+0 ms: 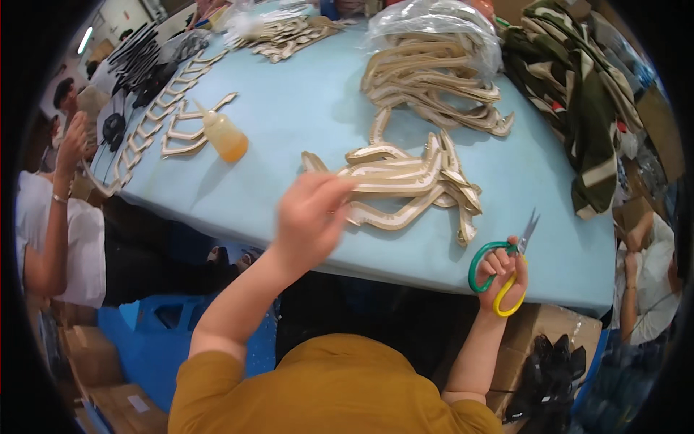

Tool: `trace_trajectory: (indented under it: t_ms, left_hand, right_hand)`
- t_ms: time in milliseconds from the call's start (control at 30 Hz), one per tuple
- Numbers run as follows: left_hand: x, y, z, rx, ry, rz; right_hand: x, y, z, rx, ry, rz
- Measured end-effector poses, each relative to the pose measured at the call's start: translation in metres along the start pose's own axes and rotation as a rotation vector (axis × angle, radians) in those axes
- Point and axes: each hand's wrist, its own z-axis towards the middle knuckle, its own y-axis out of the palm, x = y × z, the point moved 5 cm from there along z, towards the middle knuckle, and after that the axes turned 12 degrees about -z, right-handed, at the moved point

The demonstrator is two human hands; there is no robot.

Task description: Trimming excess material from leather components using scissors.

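Note:
My left hand (pixel 311 217) is raised over the table's near edge, slightly blurred, its thumb and fingers pinched together. What they hold, if anything, cannot be made out. Just beyond its fingertips is a loose heap of curved beige strips (pixel 394 181) with white bands along them. At the right, by the table edge, my right hand (pixel 502 271) is closed on scissors (pixel 528 235) with one green and one yellow handle loop. The blades point up and away from me.
A pale blue cloth covers the table (pixel 289 108). Beyond the heap lies a larger stack of strips (pixel 426 79) under clear plastic. A squeeze bottle (pixel 228 137) with amber liquid stands left, near strips in rows (pixel 155 112). Green-and-beige fabric (pixel 578 108) lies right. People sit at both sides.

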Motion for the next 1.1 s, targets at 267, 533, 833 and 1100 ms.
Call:
trace_trajectory:
  t_ms: [267,533,833,1100]
  left_hand:
    - [-0.053,0.16,0.073,-0.182,-0.414,0.058]
    - [-0.063,0.153,0.068,-0.164,-0.676,-0.099]
    - [-0.054,0.13,0.092,-0.173,-0.536,-0.374]
    - [-0.053,0.06,0.129,-0.292,-0.686,-0.465]
  right_hand:
    - [-0.004,-0.01,-0.01,-0.07,-0.034,-0.048]
    - [-0.001,-0.001,-0.011,-0.045,-0.005,-0.112]
    - [-0.003,0.001,-0.008,-0.098,-0.008,-0.089]
    - [-0.001,0.007,-0.01,-0.076,-0.023,-0.086]
